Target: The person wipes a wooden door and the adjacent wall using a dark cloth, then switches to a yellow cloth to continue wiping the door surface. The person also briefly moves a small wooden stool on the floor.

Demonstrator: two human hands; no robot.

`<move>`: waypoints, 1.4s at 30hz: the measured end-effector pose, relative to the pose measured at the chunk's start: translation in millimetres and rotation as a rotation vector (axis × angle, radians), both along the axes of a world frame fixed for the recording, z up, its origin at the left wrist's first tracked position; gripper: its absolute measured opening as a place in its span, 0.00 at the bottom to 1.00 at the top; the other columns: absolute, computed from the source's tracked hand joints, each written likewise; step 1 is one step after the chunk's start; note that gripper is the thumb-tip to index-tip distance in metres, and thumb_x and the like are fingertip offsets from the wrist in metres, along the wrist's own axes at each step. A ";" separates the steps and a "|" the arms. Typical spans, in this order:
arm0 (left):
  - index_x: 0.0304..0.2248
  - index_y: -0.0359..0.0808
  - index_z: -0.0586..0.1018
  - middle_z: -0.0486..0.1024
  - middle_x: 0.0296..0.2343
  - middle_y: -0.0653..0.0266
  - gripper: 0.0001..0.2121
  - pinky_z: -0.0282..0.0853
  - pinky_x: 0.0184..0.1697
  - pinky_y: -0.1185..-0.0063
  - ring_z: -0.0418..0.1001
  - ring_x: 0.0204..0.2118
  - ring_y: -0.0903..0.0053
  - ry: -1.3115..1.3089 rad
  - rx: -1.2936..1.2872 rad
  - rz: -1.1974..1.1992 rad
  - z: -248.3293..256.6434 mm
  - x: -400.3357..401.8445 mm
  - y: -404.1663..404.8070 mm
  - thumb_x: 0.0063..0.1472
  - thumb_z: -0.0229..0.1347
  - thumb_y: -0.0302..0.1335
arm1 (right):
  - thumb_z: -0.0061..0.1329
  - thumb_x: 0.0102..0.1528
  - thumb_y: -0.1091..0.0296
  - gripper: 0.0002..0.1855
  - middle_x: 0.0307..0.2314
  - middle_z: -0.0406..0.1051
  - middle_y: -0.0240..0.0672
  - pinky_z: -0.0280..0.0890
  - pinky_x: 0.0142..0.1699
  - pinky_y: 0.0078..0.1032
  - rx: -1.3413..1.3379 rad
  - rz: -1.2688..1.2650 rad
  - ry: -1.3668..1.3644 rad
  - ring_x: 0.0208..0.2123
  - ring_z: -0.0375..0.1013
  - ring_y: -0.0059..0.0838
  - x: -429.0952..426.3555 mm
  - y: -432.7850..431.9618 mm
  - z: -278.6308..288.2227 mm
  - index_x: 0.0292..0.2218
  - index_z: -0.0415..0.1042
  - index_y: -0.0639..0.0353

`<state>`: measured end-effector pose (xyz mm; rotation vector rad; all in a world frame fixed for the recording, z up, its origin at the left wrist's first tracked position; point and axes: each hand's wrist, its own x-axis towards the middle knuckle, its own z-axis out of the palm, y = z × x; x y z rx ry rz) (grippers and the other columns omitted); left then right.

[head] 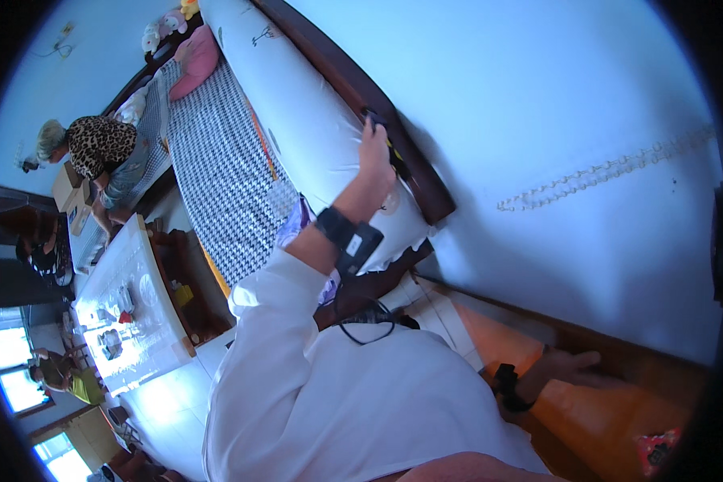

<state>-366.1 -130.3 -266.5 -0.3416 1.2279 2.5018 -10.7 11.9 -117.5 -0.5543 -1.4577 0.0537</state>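
My left hand is closed around a black-and-yellow object at the dark wooden top rail of a sofa. The hand covers most of the object, so its exact kind is hidden. Under my wrist lies the white padded backrest, next to a seat covered in black-and-white houndstooth cloth. A black strap with a small box and a cable sits on my left wrist. Low on the right, my right hand hangs slightly blurred, fingers extended and thumb apart, above an orange-brown wooden surface.
A pink cushion and plush toys sit at the sofa's far end. A glossy low table stands left. One person sits beside cardboard boxes; others are farther back. A beaded chain shows against the wall.
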 end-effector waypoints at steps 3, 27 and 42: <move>0.58 0.43 0.56 0.63 0.47 0.67 0.23 0.57 0.50 0.79 0.61 0.46 0.77 -0.081 0.042 0.009 19.3 25.1 3.6 0.64 0.43 0.31 | 0.40 0.59 0.54 0.41 0.58 0.39 0.53 0.47 0.59 0.38 -0.086 -0.053 -0.009 0.58 0.47 0.45 15.9 9.1 -10.4 0.60 0.34 0.69; 0.46 0.39 0.71 0.69 0.36 0.59 0.16 0.66 0.36 0.70 0.68 0.35 0.70 0.128 -0.275 0.278 12.4 -411.8 -71.8 0.59 0.47 0.33 | 0.37 0.60 0.53 0.39 0.58 0.38 0.54 0.44 0.60 0.41 -0.095 -0.350 -0.133 0.59 0.45 0.48 14.4 19.0 -57.0 0.60 0.36 0.69; 0.55 0.43 0.63 0.48 0.58 0.52 0.22 0.60 0.53 0.70 0.60 0.54 0.56 0.392 -0.922 0.115 -8.0 -423.9 -57.6 0.60 0.42 0.32 | 0.36 0.60 0.52 0.39 0.58 0.37 0.55 0.43 0.60 0.42 -0.069 -0.393 -0.196 0.59 0.45 0.49 23.3 14.7 -50.4 0.60 0.37 0.69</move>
